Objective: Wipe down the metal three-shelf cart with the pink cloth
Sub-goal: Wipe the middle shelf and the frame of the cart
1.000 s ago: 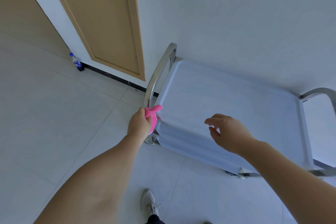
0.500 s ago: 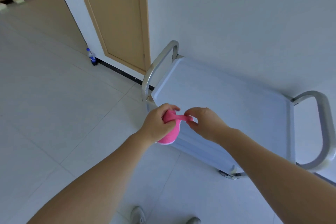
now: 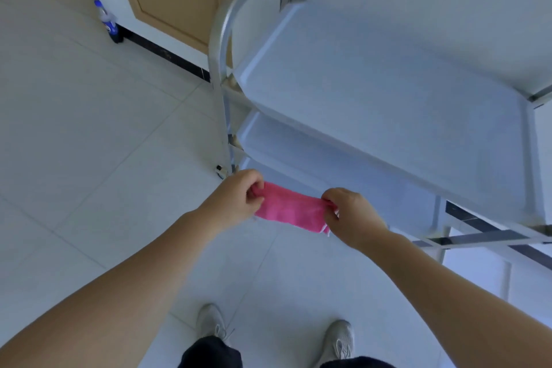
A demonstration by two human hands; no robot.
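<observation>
The pink cloth [image 3: 289, 210] is being pinched taut between left hand [image 3: 236, 199] and right hand [image 3: 352, 215], just short of the cart [image 3: 388, 92]; no shelf is being wiped yet, seemingly.

Cart [image 3: 388, 92] of smooth brushed metal; pink cloth [image 3: 289, 210] soft, matt; floor [image 3: 89, 128] glossy tile.

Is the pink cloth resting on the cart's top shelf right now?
No, both the left hand and right hand hold the pink cloth stretched in the air.
</observation>
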